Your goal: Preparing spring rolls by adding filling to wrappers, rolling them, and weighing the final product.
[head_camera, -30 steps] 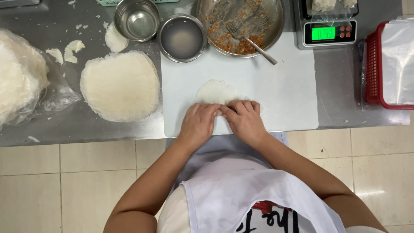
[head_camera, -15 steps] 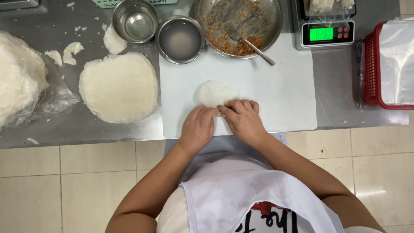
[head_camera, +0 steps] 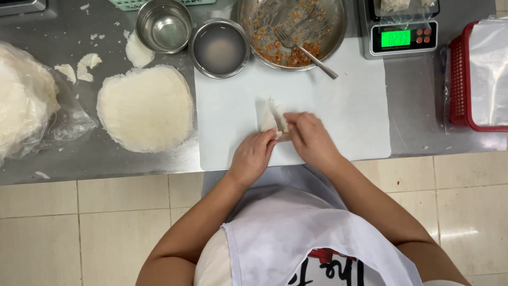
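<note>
On the white cutting board [head_camera: 338, 95], the folded wrapper [head_camera: 269, 115] lies just beyond both hands, long axis running away from the person. Left hand [head_camera: 253, 157] and right hand [head_camera: 309, 139] fingers pinch its near end.

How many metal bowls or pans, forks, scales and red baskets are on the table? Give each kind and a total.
Metal bowls or pans: 3 (empty bowl, bowl of cloudy liquid, filling pan)
Fork: 1
Scale: 1
Red basket: 1
Total: 6
</note>
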